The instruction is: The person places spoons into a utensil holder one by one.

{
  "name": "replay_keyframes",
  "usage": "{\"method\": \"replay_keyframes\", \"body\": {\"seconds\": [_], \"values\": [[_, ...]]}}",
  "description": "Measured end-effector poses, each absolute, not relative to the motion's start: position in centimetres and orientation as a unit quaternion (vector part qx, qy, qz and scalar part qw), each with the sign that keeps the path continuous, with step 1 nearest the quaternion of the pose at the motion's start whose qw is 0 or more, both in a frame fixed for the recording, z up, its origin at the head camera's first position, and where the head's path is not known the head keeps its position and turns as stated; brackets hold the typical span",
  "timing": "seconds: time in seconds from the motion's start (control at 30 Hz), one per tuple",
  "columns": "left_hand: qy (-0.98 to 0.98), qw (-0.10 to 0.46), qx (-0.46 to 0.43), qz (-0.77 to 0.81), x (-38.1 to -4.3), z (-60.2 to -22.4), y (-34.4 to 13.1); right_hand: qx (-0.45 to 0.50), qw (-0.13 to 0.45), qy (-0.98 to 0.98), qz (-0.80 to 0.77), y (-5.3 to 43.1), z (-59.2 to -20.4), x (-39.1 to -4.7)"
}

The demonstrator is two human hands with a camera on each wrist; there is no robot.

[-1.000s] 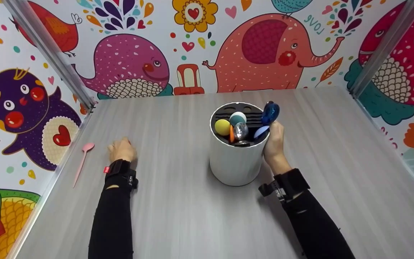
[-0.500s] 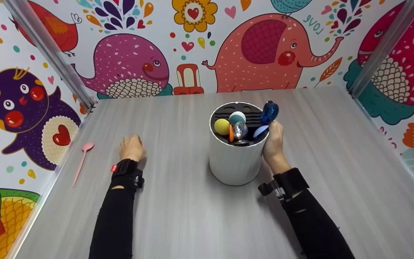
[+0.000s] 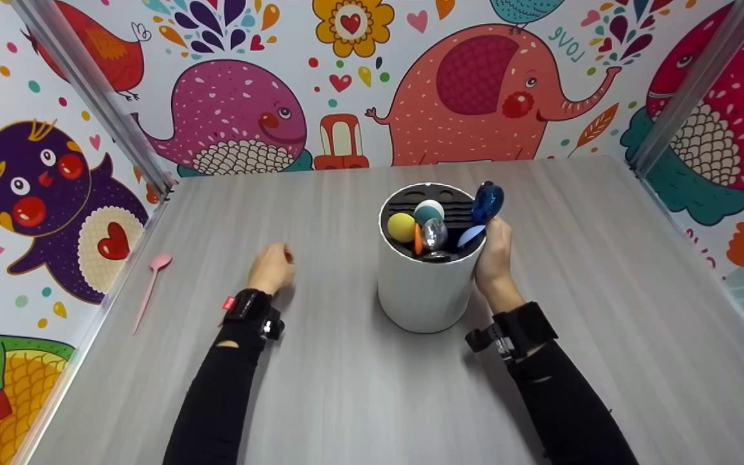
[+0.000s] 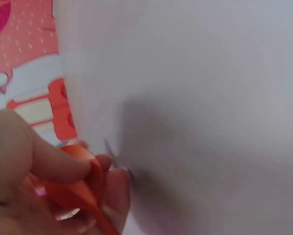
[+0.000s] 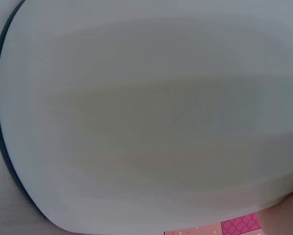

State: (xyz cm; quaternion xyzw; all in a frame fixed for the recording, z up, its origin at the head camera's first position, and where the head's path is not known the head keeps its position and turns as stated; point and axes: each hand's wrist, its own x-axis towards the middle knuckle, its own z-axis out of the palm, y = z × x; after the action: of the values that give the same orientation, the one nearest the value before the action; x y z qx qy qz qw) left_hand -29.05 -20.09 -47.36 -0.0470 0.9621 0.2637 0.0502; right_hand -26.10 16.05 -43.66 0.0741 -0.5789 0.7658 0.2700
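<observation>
Between the thumb and curled fingers of my left hand [image 3: 272,268] is an orange spoon [image 4: 75,188], its cupped end showing in the left wrist view. In the head view that hand hides the spoon; it is low over the table, left of the white utensil holder [image 3: 420,290]. My right hand [image 3: 495,258] grips the holder's right side. The holder stands upright, its black slotted insert [image 3: 404,197] carrying several utensils. A yellow round head [image 3: 402,227], a silver spoon [image 3: 434,234] and a shiny blue utensil [image 3: 487,203] stick up there.
A pink spoon [image 3: 152,284] lies on the grey table [image 3: 333,387] near the left wall. Walls with cartoon animals [image 3: 469,97] and metal corner posts [image 3: 97,97] enclose the table's back and sides.
My left hand has moved rightward over the table, away from the pink spoon and closer to the utensil holder. My right hand and the holder have stayed in place.
</observation>
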Motion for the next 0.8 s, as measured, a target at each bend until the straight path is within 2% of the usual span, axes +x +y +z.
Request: {"method": "replay_keyframes", "body": {"seconds": [0.2,0.5,0.8], "values": [[0.950,0.051,-0.011,0.306,-28.3,-47.9,-18.1,0.071,0.268,-0.575,0.770,15.9,-43.6,-26.1],[0.948,0.055,-0.008,0.315,-27.3,-47.4,-15.4,0.068,0.272,-0.566,0.775,15.9,-43.7,-26.1],[0.943,-0.043,0.028,0.329,-26.3,-46.8,-13.5,0.070,0.272,-0.569,0.773,15.9,-43.7,-26.1]]}}
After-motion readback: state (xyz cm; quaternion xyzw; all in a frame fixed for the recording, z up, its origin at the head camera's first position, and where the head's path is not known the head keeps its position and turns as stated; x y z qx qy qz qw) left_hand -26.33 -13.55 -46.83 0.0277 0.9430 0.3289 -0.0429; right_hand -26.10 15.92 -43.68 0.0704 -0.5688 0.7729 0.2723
